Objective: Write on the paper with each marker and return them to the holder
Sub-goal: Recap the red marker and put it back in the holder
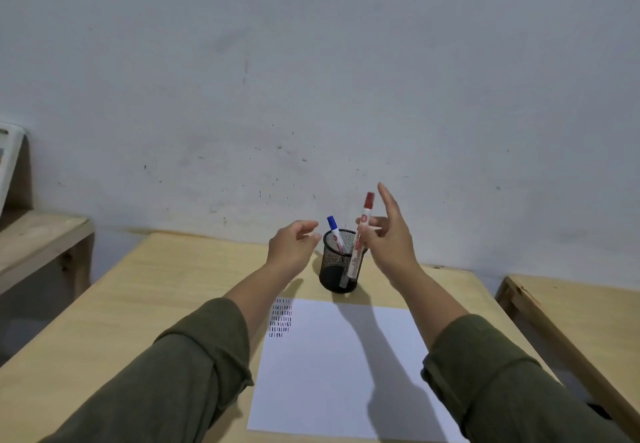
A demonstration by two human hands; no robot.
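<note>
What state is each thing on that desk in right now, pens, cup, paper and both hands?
Red marker: capped, upright, pinched in the right hand, lower end at the holder's rim.
Blue marker: capped, leaning inside the holder.
Mesh holder: upright on the table, behind the paper.
Paper: flat, with rows of short strokes at its far left corner.
Right hand: closed on the red marker, index finger raised.
Left hand: open, empty, beside the holder.

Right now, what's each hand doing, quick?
Left hand: open, empty, beside the black mesh holder.
Right hand: pinching the red-capped white marker upright at the holder, other fingers spread.
</note>
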